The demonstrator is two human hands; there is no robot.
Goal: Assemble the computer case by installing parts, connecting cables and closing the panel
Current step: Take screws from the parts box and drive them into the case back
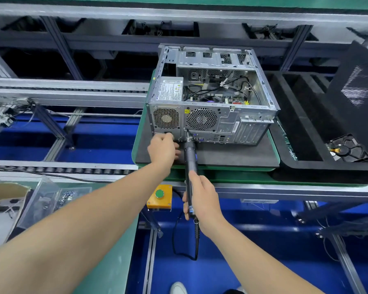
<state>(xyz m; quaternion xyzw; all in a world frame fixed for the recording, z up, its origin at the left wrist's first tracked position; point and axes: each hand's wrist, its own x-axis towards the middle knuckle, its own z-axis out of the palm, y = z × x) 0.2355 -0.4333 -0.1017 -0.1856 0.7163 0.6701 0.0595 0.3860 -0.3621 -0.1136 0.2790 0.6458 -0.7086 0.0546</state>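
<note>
A black mat (232,158) carries the computer case (210,96), open side up, rear panel facing the person. The electric screwdriver (190,166) points its bit at that rear panel, just below the fan grille. The right hand (202,198) grips its body. The left hand (163,148) rests curled against the case's lower rear corner; whether it holds anything is hidden.

"What carries the work on this line?"

"A green pallet (232,174) topped with a dark foam mat (232,154). The open computer case (242,122) stands on the mat."

"And beside it?"

"On the right, a black compartmented tray (327,166) holds a black component (348,150). Near left, a green worktop (115,251) bears a clear bin (49,200)."
</note>
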